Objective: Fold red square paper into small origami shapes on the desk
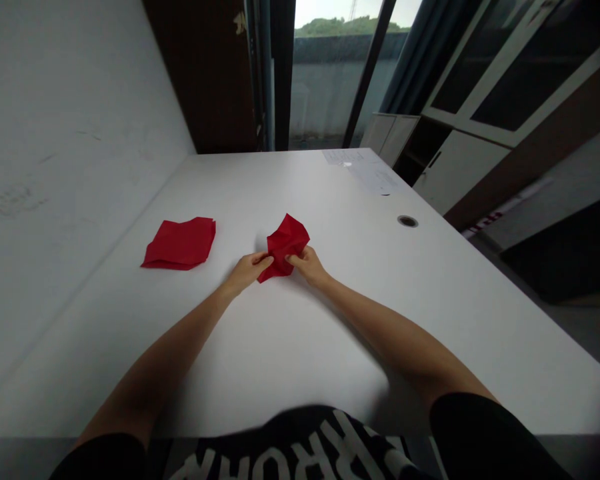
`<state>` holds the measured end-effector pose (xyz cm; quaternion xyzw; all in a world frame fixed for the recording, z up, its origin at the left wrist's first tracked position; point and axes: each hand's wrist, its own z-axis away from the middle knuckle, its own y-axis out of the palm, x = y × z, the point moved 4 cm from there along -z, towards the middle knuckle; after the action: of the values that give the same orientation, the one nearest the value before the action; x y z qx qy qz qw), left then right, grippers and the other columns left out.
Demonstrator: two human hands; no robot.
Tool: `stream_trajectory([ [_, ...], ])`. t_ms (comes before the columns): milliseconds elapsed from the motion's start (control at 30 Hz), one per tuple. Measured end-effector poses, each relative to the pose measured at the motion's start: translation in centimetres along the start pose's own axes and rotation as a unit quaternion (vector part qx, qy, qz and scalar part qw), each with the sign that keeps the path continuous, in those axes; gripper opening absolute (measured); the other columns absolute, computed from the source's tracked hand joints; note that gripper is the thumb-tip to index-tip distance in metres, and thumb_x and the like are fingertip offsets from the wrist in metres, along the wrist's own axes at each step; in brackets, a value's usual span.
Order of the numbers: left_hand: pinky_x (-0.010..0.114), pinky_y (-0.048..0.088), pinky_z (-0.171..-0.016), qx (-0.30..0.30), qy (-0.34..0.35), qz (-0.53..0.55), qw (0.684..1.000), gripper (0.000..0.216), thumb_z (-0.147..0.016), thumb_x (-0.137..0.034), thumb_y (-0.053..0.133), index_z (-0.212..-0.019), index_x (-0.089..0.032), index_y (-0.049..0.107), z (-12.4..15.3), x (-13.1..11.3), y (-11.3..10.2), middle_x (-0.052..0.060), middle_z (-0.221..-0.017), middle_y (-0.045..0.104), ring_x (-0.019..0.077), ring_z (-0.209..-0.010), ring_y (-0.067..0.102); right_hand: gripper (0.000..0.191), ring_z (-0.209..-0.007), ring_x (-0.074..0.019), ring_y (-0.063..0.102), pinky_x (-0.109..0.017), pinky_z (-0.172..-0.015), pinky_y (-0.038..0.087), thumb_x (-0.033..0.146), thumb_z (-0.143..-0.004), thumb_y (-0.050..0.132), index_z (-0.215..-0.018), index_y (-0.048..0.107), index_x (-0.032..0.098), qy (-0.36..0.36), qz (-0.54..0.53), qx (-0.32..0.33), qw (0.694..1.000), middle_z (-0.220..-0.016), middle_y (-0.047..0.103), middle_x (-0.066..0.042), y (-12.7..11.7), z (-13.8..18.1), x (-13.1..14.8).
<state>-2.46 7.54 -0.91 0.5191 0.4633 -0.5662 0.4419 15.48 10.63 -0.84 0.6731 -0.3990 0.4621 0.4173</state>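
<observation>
A creased sheet of red paper [286,241] is held up just over the white table, between my two hands. My left hand [249,269] pinches its left side, thumb on top. On the lower right part, my right hand [309,265] grips the paper with the thumb pressed on its face and the fingers behind. The sheet is bent and uneven, with one corner pointing up and another down to the left. To the left lies a stack of red paper sheets [181,244], its edges slightly askew; neither hand touches it.
The white table [280,347] meets a white wall [70,147] on the left. A round cable hole [407,221] sits at the right, and papers with writing [367,172] lie at the far right corner. Cabinets [465,163] stand beyond the right edge.
</observation>
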Motion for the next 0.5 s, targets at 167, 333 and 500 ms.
stream_trajectory([
  [167,0.031,0.049,-0.078,0.007,-0.020,0.040,0.999,0.041,-0.082,-0.057,0.070,-0.093,-0.017,0.074,0.0,0.3,-0.1,0.006,-0.089,0.074,0.0199,-0.081,0.065,0.017,-0.077,-0.0171,0.061,-0.030,-0.075,0.049,0.027,-0.071,0.071,-0.086,0.070,0.018,0.009,-0.017,-0.016,1.000,-0.085,0.071,-0.001,-0.2,-0.1,-0.1],
  [333,0.031,0.049,-0.070,-0.039,-0.018,-0.008,0.999,0.028,-0.082,-0.045,0.069,-0.076,-0.018,0.070,-0.2,1.1,-0.6,0.003,-0.072,0.069,0.0205,-0.074,0.064,0.015,-0.074,-0.0167,0.060,-0.028,-0.070,0.047,0.024,-0.068,0.068,-0.082,0.068,0.018,0.012,-0.029,-0.043,0.999,-0.080,0.069,0.001,-0.3,-0.2,0.1],
  [500,0.033,0.050,-0.069,-0.103,-0.017,-0.024,0.994,0.032,-0.087,-0.047,0.061,-0.073,-0.018,0.067,-0.5,2.0,-1.6,0.002,-0.066,0.068,0.0236,-0.079,0.067,0.017,-0.077,-0.0179,0.060,-0.029,-0.071,0.048,0.021,-0.066,0.064,-0.083,0.066,0.019,0.014,-0.019,-0.078,0.997,-0.083,0.070,0.001,-0.4,-0.2,0.1],
])
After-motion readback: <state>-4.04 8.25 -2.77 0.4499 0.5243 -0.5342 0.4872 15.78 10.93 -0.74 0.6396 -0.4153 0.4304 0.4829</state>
